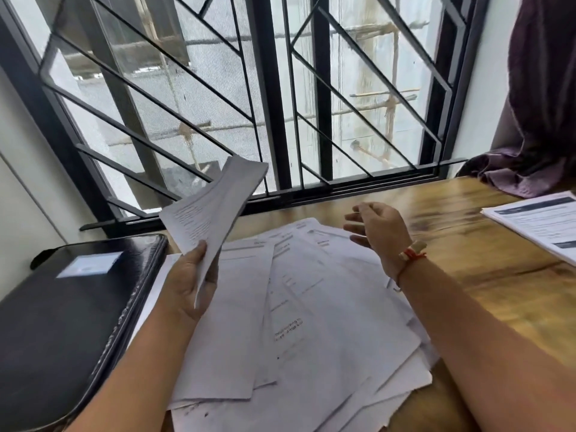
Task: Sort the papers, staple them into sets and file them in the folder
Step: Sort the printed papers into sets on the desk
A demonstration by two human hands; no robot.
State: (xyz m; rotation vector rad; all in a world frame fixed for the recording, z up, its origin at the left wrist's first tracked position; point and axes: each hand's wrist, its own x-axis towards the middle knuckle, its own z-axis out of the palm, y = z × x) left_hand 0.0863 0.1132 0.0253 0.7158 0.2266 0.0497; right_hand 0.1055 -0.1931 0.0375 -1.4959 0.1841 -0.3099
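1. My left hand (184, 285) is gripping a sheaf of papers (212, 210), raised above the worktop (467, 275).
2. My right hand (377, 229) is hovering released, fingers spread, over loose sheets (311, 322) that are lying scattered beside the black folder (68, 307).

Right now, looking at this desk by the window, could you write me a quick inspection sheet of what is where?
Surface: wooden table, bare at the right, papers across the middle.
Job's things: loose sheets spread overlapping on the table; a held sheaf raised above them; a separate printed stack at the far right edge; a closed black folder lying at the left. No stapler in view.
Clutter: nothing seen.
Hands: left hand grips the sheaf at its lower end; right hand is open and empty, above the sheets.
Cables: nothing seen.
Surroundings: barred window behind the table; purple curtain at the right, its end resting on the table.
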